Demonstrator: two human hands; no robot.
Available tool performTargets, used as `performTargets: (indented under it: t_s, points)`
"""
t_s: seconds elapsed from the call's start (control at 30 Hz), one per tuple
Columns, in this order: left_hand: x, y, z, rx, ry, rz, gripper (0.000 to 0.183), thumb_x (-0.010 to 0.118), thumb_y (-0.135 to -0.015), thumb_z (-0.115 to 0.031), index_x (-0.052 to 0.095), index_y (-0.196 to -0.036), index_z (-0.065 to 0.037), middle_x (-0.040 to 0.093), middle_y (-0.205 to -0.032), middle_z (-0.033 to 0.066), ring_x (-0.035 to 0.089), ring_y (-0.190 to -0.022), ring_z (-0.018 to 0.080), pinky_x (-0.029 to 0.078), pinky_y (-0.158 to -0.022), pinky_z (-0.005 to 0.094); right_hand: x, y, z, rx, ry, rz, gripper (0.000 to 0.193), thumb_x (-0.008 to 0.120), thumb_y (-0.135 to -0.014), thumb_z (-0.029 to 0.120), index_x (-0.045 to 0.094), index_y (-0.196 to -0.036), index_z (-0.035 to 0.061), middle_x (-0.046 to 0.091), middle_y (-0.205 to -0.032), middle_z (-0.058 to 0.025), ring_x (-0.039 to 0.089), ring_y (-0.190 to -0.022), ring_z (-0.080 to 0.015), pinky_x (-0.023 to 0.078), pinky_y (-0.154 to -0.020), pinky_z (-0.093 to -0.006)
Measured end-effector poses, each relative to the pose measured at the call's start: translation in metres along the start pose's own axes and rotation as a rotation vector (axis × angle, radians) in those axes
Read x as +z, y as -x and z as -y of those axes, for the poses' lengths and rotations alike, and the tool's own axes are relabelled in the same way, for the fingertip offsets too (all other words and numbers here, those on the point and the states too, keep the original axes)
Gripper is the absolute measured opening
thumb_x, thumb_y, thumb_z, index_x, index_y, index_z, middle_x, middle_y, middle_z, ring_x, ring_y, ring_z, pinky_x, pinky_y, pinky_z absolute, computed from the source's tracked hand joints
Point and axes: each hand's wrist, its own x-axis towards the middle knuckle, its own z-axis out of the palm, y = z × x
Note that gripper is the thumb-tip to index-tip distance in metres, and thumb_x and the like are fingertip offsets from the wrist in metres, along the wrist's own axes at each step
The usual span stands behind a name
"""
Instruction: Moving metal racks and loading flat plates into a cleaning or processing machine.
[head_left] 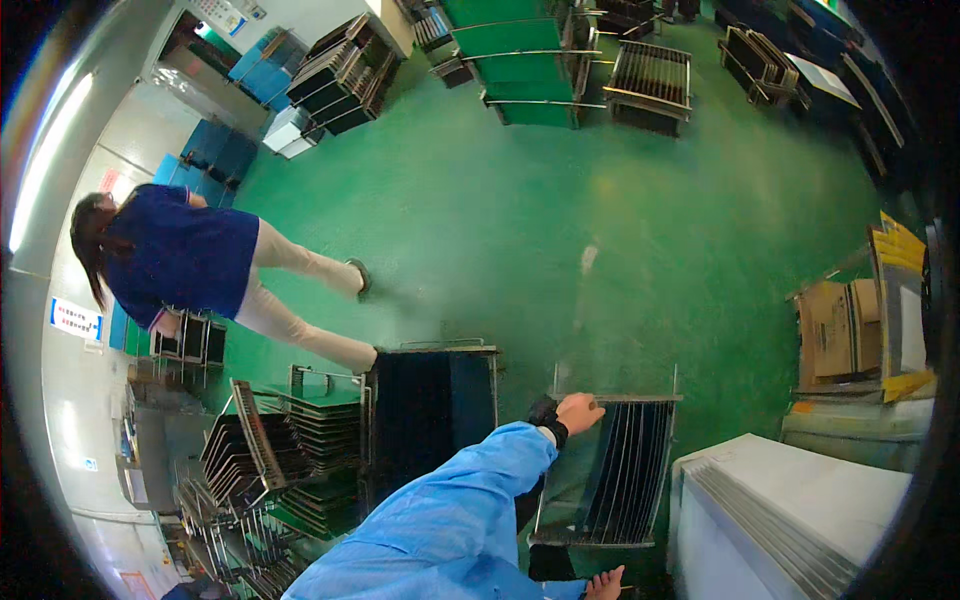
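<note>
Clock hours are read from a metal-framed rack of upright dark panels (632, 475), the piece being handled, low and right of centre in view. Nearest, at six o'clock, the bare right hand (605, 583) has its fingers partly curled; whether it grips anything cannot be told. At eleven, the left hand (578, 412) appears clamped on the rack's far metal rail (645, 399). The step seems to be taking hold of or steadying the rack; moving it would call for a firm second hold and a level frame.

Just beside, at four, is a large white block-shaped stack (790, 465); at ten, a broad dark-blue panelled rack (430, 420). Farther, at ten, stands a co-worker in a navy shirt (190, 250).
</note>
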Motion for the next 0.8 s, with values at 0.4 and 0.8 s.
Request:
performTargets:
  t_s: [0.4, 0.8]
  points:
    - [0.111, -0.058, 0.064, 0.109, -0.214, -0.112, 0.062, 0.063, -0.078, -0.052, 0.059, -0.118, -0.005, 0.056, -0.121, 0.0162, 0.050, -0.113, 0.0369, 0.039, -0.097, 0.0442, 0.053, -0.085, 0.024, 0.057, 0.173, -0.196, 0.061, 0.039, -0.097, 0.049, 0.042, -0.138, 0.0043, 0.048, -0.135, -0.0147, 0.050, -0.117, -0.0338, 0.039, -0.101, -0.0479]
    - [0.163, -0.105, 0.080, 0.165, -0.273, 0.011, 0.061, 0.061, -0.079, -0.056, 0.062, -0.114, -0.006, 0.061, -0.106, 0.0167, 0.054, -0.102, 0.0349, 0.041, -0.089, 0.0462, 0.059, -0.151, 0.002, -0.036, -0.279, -0.301, 0.052, 0.039, -0.098, 0.039, 0.046, -0.134, 0.0023, 0.052, -0.130, -0.0121, 0.047, -0.114, -0.0308, 0.020, -0.113, -0.0436]
